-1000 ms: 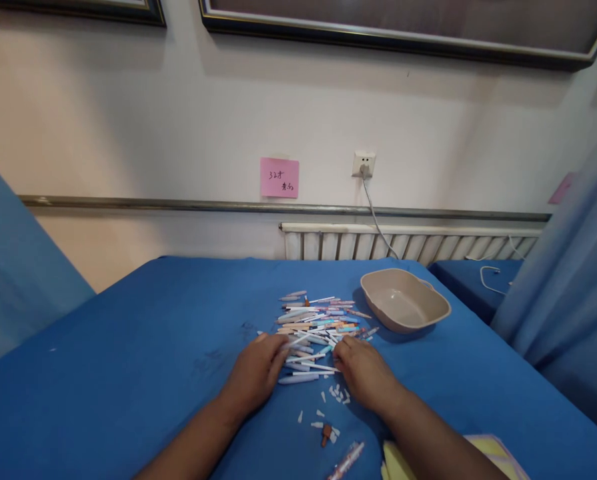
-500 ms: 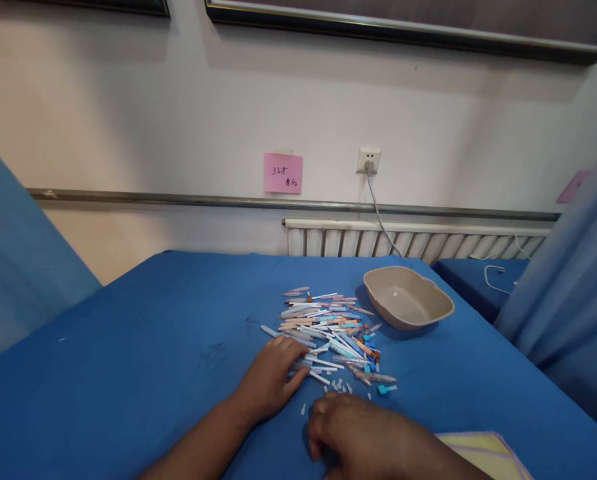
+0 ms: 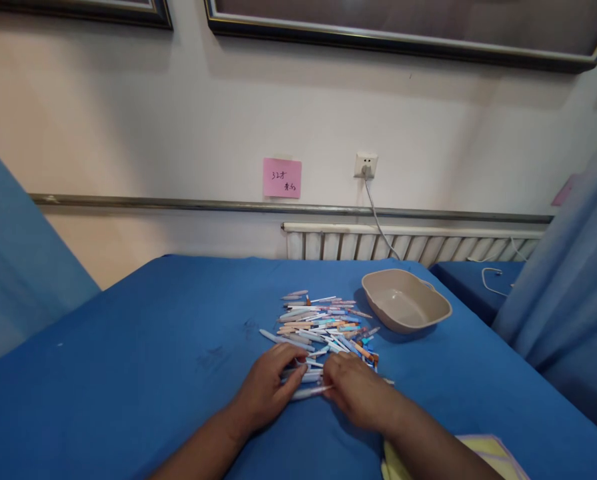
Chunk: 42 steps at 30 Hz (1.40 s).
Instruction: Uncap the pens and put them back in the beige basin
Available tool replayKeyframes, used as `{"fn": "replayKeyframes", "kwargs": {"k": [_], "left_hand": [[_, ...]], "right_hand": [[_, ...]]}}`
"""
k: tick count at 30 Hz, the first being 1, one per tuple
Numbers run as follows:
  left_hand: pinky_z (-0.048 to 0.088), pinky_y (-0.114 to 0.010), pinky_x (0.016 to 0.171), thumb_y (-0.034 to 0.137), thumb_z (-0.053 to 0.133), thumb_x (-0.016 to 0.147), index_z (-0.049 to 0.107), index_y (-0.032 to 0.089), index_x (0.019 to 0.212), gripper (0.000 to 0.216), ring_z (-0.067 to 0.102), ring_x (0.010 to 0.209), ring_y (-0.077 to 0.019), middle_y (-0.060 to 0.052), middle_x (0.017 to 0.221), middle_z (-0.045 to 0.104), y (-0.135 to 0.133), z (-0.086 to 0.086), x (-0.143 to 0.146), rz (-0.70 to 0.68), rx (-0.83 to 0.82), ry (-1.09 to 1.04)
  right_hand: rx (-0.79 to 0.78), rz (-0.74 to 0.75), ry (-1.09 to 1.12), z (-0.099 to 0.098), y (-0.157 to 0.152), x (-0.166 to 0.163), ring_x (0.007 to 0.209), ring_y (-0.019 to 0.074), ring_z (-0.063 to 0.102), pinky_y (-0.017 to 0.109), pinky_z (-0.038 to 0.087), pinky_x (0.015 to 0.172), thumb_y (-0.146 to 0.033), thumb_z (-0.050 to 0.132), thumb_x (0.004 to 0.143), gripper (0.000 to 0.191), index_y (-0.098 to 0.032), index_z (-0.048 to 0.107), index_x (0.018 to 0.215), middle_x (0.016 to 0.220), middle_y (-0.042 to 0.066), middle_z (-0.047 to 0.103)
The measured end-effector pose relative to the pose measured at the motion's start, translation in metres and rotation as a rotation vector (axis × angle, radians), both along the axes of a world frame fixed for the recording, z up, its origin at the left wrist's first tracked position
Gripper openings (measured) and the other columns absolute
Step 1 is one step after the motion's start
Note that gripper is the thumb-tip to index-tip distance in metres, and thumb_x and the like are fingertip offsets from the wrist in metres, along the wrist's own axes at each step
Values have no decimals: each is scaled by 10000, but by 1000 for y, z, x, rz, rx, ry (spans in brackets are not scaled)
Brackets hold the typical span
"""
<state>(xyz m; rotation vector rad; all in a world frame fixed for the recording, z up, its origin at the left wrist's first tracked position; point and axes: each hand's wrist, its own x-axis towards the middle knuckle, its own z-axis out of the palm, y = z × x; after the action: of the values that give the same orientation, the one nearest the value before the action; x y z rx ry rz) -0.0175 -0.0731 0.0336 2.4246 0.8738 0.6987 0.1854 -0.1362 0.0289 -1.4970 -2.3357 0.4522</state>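
A loose pile of pens and pen parts, in white, grey, peach, orange and blue, lies on the blue-covered surface. At its near left edge my left hand is curled, with the ends of several pens between thumb and fingers. My right hand lies over the near right of the pile, fingers bent down on pen ends. A pale pen stretches between the hands, its right end at my right fingertips. What else is under the right fingers is hidden.
A beige plastic basin stands right of the pile. A yellow cloth lies partly under my right forearm. Blue curtains hang at both sides. Behind are a radiator, a rail and a wall socket with a plugged-in cable.
My right hand has moved up from the near edge onto the pile, covering the small white pieces. A pale pen now lies between the hands. My left hand has barely shifted.
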Motion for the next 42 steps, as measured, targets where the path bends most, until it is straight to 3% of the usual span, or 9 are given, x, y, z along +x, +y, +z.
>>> {"fn": "replayKeyframes", "kwargs": {"k": [4,9,13,16,19,23,35,38,42], "left_hand": [[443,-287,804,287,527,864,575,223,1025,180,566,907,-190,-43,980,629,-4,3,1,-37,-6,23],[455,-276,752,299,448,904,587,213,928,165,596,840,-185,-33,897,653,0,-2,1,41,-24,57],[466,-319,820,336,443,901,541,227,1109,255,608,897,-206,-53,1012,658,1,-1,1,134,-15,4],[433,-340,917,309,574,825,472,230,1222,417,559,1031,-220,-72,1163,598,-2,1,0,59,88,-39],[453,-299,880,245,512,858,515,246,1178,320,587,977,-192,-46,1073,639,-3,0,-1,1,101,12],[464,-275,832,282,383,924,564,242,1106,260,625,964,-195,-42,1060,675,7,-6,-3,151,51,108],[473,-317,765,300,339,942,550,211,1123,293,660,919,-232,-76,1046,694,24,-10,-13,428,82,153],[474,-307,758,298,326,948,540,210,1137,299,663,915,-230,-77,1026,699,21,-10,-9,441,86,162],[476,-259,730,299,351,943,541,235,1120,267,667,902,-201,-49,1009,706,12,-18,0,347,78,122]], "right_hand": [[-20,-115,138,-6,5,4,819,168,562,242,364,694,-217,481,863,73,-189,532,907,874,38,630],[13,-89,213,-6,8,1,844,158,580,235,374,720,-247,419,909,178,-230,552,1026,914,25,641],[62,-76,158,-7,9,-2,867,159,572,239,373,743,-276,425,912,195,-251,604,985,929,24,626],[95,-112,159,-11,9,-3,863,158,570,240,371,740,-262,431,907,176,-235,596,961,925,24,626],[95,-111,190,-14,9,-3,838,152,569,231,372,712,-250,416,911,169,-221,581,926,905,20,630],[105,-140,179,-16,9,-3,843,153,566,235,360,713,-250,421,910,156,-221,575,917,915,16,630],[87,-300,-13,-20,17,7,839,174,559,256,356,719,-174,416,892,164,-189,580,889,912,55,614],[130,-270,10,-18,15,3,942,198,535,277,349,803,-213,491,864,159,-202,582,994,1004,61,605],[133,-185,27,-15,12,-6,974,200,533,280,344,823,-297,501,880,248,-243,562,1115,1043,48,615]]}}
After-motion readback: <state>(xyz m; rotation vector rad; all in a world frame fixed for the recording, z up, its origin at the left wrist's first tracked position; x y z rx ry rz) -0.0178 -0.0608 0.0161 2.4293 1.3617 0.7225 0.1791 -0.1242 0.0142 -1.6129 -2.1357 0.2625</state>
